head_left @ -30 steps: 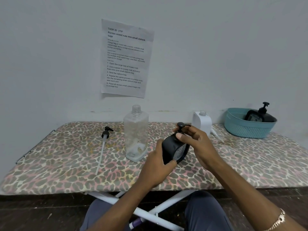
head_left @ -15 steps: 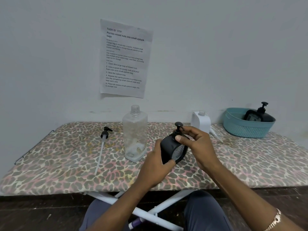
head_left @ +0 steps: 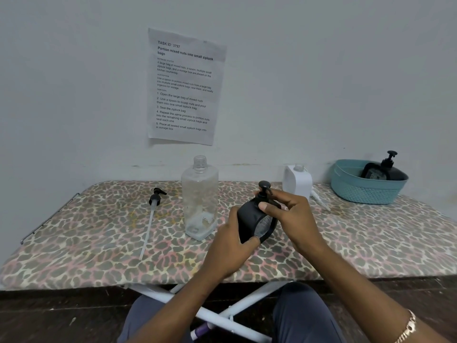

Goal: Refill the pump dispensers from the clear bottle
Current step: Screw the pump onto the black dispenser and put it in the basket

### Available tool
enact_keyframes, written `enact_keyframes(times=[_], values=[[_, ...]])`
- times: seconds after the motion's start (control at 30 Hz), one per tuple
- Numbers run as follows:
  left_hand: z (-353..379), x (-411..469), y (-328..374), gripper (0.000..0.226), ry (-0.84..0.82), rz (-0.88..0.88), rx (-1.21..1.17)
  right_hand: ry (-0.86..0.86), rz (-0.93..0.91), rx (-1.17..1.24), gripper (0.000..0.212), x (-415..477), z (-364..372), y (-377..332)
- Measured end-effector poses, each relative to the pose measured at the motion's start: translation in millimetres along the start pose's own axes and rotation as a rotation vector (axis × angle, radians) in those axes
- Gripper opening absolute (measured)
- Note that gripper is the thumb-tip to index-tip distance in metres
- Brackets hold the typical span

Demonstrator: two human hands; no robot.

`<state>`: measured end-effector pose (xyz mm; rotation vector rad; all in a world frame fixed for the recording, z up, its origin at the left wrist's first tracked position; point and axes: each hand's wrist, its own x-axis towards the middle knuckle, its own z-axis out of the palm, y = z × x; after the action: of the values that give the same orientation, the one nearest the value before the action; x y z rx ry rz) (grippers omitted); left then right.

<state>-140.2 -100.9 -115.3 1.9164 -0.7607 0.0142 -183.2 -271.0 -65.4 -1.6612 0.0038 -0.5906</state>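
A black pump dispenser (head_left: pixel 249 219) is tilted above the table's middle. My left hand (head_left: pixel 231 246) grips its body from below and the left. My right hand (head_left: pixel 291 214) wraps its neck just under the black pump head (head_left: pixel 264 186). The clear bottle (head_left: pixel 199 199) stands uncapped to the left of my hands, nearly empty with a little residue at its bottom. A white dispenser (head_left: pixel 296 181) without its pump stands behind my right hand. Another black dispenser (head_left: pixel 380 169) sits in the teal basket (head_left: pixel 363 189).
A loose black pump with a long tube (head_left: pixel 152 214) lies on the leopard-print table (head_left: pixel 74 243) at the left. A white pump tube (head_left: pixel 320 198) lies beside the white dispenser. A printed sheet (head_left: pixel 184 87) hangs on the wall. Crossed white table legs show below.
The black dispenser has sunk slightly and turned a little in my hands. My right fingers have shifted around its neck. Everything else on the table is as before.
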Motion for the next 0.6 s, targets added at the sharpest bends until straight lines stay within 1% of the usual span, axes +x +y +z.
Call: enact_keyframes(times=[0.1, 0.2, 0.27, 0.4, 0.43, 0.6], values=[[0.3, 0.4, -0.3, 0.045, -0.002, -0.006, 0.003, 0.065, -0.007, 0.033, 0.034, -0.2, 0.8, 0.2], [0.0, 1.2, 0.7, 0.045, 0.01, -0.007, 0.013, 0.066, -0.027, 0.004, 0.03, 2.2, -1.1, 3.4], [-0.3, 1.5, 0.7, 0.045, 0.01, -0.009, 0.015, 0.039, -0.028, -0.016, 0.029, 4.4, -3.2, 5.2], [-0.5, 1.0, 1.0, 0.044, 0.005, -0.007, 0.007, -0.114, 0.02, -0.119, 0.035, 9.7, -6.9, 5.4], [-0.5, 1.1, 1.0, 0.044, 0.005, -0.005, 0.006, -0.129, 0.028, -0.12, 0.036, 10.2, -6.8, 5.2], [-0.2, 0.7, 2.1, 0.044, 0.005, 0.002, 0.009, -0.062, 0.026, -0.021, 0.033, 7.5, -5.0, 4.7]])
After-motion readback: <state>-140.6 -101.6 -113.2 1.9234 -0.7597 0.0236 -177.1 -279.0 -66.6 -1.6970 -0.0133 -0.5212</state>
